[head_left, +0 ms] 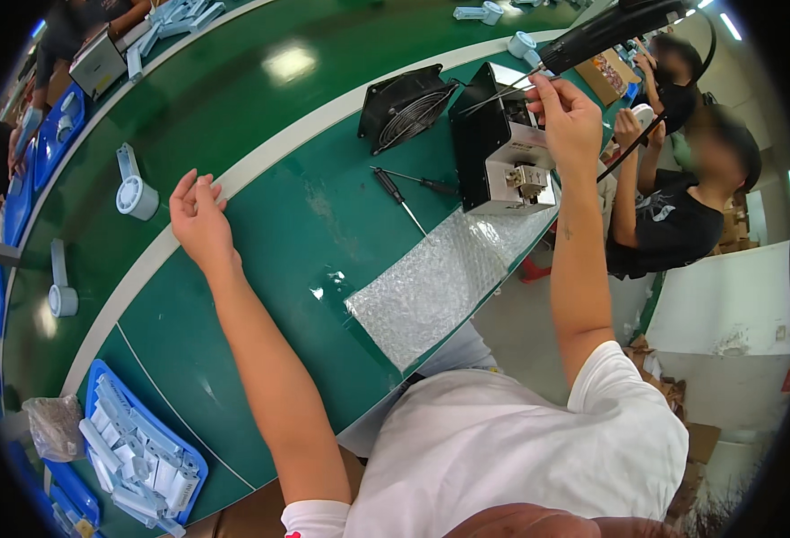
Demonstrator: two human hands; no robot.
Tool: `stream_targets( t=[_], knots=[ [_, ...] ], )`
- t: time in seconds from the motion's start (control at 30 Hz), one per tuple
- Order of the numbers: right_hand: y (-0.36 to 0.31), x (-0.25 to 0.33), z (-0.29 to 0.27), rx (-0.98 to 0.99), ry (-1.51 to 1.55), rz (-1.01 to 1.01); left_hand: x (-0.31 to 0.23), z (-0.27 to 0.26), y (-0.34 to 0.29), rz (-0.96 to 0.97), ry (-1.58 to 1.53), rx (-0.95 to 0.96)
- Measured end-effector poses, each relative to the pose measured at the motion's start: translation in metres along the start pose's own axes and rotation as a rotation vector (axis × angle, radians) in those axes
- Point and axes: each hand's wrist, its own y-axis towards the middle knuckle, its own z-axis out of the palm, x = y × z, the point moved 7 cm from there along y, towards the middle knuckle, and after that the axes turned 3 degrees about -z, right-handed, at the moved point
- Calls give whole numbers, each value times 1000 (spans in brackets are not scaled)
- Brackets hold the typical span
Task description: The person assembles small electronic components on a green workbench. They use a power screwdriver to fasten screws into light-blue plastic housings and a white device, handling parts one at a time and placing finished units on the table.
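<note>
My right hand (571, 121) is raised at the upper right, with thumb and fingertips pinched near the thin metal bit (505, 92) of a black electric screwdriver (596, 38). Whether they grip the bit or something small beside it, I cannot tell. Just below that hand stands a black and silver machine (507, 148) with an open side and a small metal fitting. My left hand (202, 220) hovers by the pale edge strip of the conveyor, fingers loosely bent and apart, nothing visible in it. Two screwdrivers (399, 199) with dark handles lie left of the machine.
A black fan (404, 108) sits left of the machine. Bubble wrap (426, 291) covers the bench's near edge. A blue tray (199, 480) of light-blue parts is at lower left. Round-headed light-blue pieces (135, 195) lie on the green conveyor (260, 99). Co-workers (682, 215) sit at right.
</note>
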Motion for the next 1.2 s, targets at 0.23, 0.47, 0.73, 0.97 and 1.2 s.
stream_targets(
  t=[0.23,0.47,0.73,0.97,1.2],
  knots=[
    [-6,3,4,-11,-69,20,1,-1,1,-30,10,4],
    [-12,3,2,-1,20,11,-1,2,-1,-42,4,20],
    [-31,21,-34,-31,486,40,-61,47,-42,373,146,136],
    [-43,27,-15,38,746,72,-60,89,-99,161,206,387],
    [-31,15,-25,-73,998,94,-57,98,-127,242,139,394]
  ],
)
